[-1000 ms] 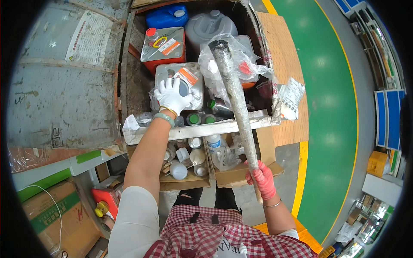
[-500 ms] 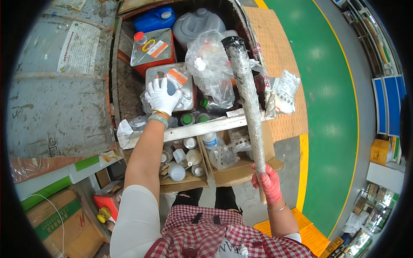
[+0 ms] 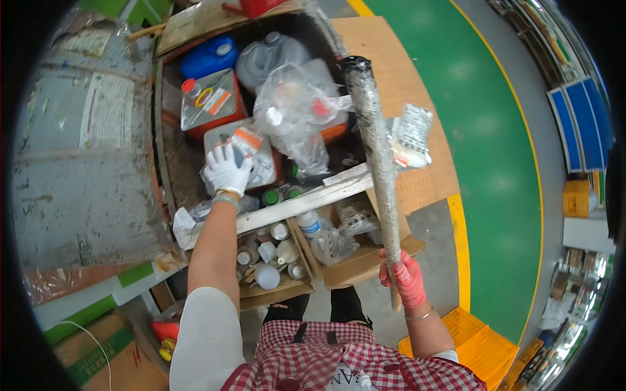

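My left hand [image 3: 228,169], in a white glove with bare fingertips, lies with spread fingers on a grey-topped metal can [image 3: 263,164] with an orange-and-white label. The can sits in a deep, dirty wooden crate [image 3: 246,223]. My right hand [image 3: 405,280], in a red glove, is closed round the lower end of a long pole [image 3: 379,153]. The pole looks wrapped in stained, silvery film and has a black upper end. It stands up across the crate's right side. A crumpled clear plastic bag [image 3: 290,104] lies right of the can.
The crate also holds another can [image 3: 214,112] with a red cap, a blue jerrycan [image 3: 208,57] and a grey jug [image 3: 270,55]. Cardboard boxes [image 3: 352,277] with bottles stand near my legs. A worn grey panel [image 3: 85,189] is at left, an orange stool [image 3: 479,342] at lower right.
The view has turned slightly, so the crate and its contents appear farther left and lower. My left hand stays on the can, and my right hand still grips the pole.
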A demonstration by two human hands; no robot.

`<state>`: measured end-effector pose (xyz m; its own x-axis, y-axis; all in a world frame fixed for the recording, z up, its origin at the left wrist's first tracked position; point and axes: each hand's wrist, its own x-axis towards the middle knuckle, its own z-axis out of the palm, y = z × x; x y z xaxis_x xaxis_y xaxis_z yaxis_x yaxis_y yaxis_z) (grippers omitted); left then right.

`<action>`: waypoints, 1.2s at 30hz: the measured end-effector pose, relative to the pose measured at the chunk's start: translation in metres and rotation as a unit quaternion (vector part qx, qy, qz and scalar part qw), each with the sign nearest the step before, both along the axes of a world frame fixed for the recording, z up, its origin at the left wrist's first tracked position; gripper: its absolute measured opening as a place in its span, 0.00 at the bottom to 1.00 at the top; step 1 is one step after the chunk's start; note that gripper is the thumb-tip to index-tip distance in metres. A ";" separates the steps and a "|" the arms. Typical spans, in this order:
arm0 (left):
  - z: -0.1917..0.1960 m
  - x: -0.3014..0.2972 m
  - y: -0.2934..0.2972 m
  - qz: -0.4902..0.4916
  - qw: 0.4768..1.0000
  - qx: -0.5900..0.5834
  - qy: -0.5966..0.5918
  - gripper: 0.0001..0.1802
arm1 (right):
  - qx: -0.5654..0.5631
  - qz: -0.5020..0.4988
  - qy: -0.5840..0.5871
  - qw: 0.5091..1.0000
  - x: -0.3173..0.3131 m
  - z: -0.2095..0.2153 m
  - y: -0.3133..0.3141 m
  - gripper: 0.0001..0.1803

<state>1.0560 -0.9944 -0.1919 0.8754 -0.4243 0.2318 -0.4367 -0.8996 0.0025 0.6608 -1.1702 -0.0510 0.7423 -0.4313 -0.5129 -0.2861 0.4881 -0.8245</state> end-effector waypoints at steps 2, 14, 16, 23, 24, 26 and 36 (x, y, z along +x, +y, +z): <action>-0.005 0.003 0.006 0.010 1.000 0.021 0.012 0.40 | -0.010 -0.007 -0.003 1.000 -0.008 0.009 -0.007 0.34; 0.052 -0.144 -0.036 -0.016 0.987 -0.159 -0.017 0.34 | -0.037 -0.127 -0.101 0.986 -0.136 0.052 -0.163 0.29; 0.060 -0.229 -0.067 -0.051 0.978 -0.201 0.021 0.32 | -0.137 -0.114 -0.084 0.980 -0.167 0.055 -0.201 0.26; 0.102 -0.497 -0.304 -0.131 0.823 -0.353 0.425 0.22 | -0.286 -0.083 0.001 0.955 -0.247 0.106 -0.381 0.24; 0.122 -0.523 -0.348 -0.126 0.741 -0.394 0.529 0.23 | -0.322 -0.083 0.017 0.943 -0.252 0.120 -0.392 0.24; 0.182 -0.545 -0.440 -0.147 0.578 -0.481 0.642 0.24 | -0.406 -0.070 0.041 0.910 -0.264 0.139 -0.420 0.25; 0.306 -0.522 -0.650 -0.075 0.334 -0.652 0.677 0.14 | -0.733 -0.023 0.111 0.670 -0.223 0.172 -0.505 0.30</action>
